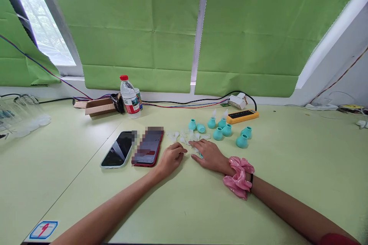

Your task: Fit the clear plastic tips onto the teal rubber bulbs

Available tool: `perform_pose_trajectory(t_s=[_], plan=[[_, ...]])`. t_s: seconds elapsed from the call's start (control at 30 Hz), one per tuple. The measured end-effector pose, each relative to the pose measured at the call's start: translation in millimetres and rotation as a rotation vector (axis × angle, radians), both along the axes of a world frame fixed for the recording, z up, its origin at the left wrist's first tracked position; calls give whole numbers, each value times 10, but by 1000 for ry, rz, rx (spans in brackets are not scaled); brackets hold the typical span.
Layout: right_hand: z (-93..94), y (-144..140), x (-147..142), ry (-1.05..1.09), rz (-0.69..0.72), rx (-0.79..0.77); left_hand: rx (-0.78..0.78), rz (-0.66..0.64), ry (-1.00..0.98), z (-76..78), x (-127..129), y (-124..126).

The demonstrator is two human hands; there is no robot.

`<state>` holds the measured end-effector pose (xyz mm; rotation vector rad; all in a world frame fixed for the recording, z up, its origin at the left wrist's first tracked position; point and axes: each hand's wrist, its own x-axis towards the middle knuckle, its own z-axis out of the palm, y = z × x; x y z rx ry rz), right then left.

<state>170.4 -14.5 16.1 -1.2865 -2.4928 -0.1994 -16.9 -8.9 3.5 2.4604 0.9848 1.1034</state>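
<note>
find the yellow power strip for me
In the head view, the yellow power strip lies right of centre toward the back of the table, with teal bulbs near its left end and a white box behind.

The tabletop [184, 214] offers passage at lower centre, while two phones [148, 147] centre-left and turquoise bulbs [217, 134] right of centre obstruct.

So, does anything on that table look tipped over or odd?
Yes: beyond the right hand, one teal bulb lies on its side, while the other teal bulbs in plain view stand upright. Nearby translucent pieces lie scattered loosely; I see no spill.
</note>
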Motion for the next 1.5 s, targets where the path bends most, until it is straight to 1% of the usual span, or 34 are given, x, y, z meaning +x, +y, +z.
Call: perform_pose_trajectory(t_s=[0.1,0.2,0.27,0.33,0.43,0.5,0.63,0.77,0.9,1.0,1.1,1.17,1.23,1.33,1.43,1.5], plan=[[2,24,20,83,-39,-11,17,8,-8,5,-1,-6],[9,67,43,142,-88,36,9,16,-10,12,-3,-15],[20,109,45,108,-83,92,10,15,-24,24,-4,-23],[32,156,34,28,-62,126,38,19,-63,43,-3,-32],[43,218,15,-110,-43,92,109,49,-169,71,1,-45],[44,239,13,-160,-69,62,135,79,-234,83,2,-53],[42,234,35,-126,-167,63,129,74,-260,87,1,-61],[41,226,66,-59,-179,85,115,62,-261,93,4,-65],[62,204,75,29,-102,160,41,42,-306,100,15,-74],[59,123,45,126,35,233,-69,45,-375,105,20,-80],[-9,-4,-8,191,167,224,-182,59,-431,110,21,-84],[-82,-79,-42,192,206,208,-228,61,-443,106,25,-88],[-152,-124,-65,158,222,210,-248,43,-422,91,35,-94],[-205,-142,-80,131,259,240,-251,-28,-306,56,54,-107],[-193,-149,-81,172,297,243,-238,-70,-208,31,64,-116],[-166,-164,-85,189,284,212,-240,-49,-204,27,61,-116]])
